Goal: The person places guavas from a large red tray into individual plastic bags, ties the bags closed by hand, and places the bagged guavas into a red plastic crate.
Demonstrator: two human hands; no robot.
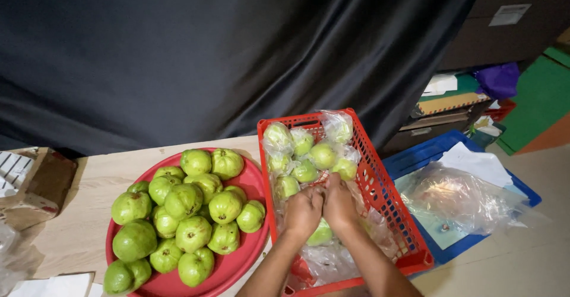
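Both hands, left point(303, 209) and right point(339, 204), are pressing together inside the red crate point(396, 214), fingers pinching clear plastic wrap point(332, 255) over a guava point(321, 234).

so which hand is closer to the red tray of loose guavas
Left. The left hand is inside the red crate, on the side nearest the red tray. The right hand presses against it on the far side, further from the tray.

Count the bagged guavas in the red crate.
8 visible: seven bagged guavas fill the far half of the red crate, and one guava lies beneath the left hand and right hand. Plastic may hide more.
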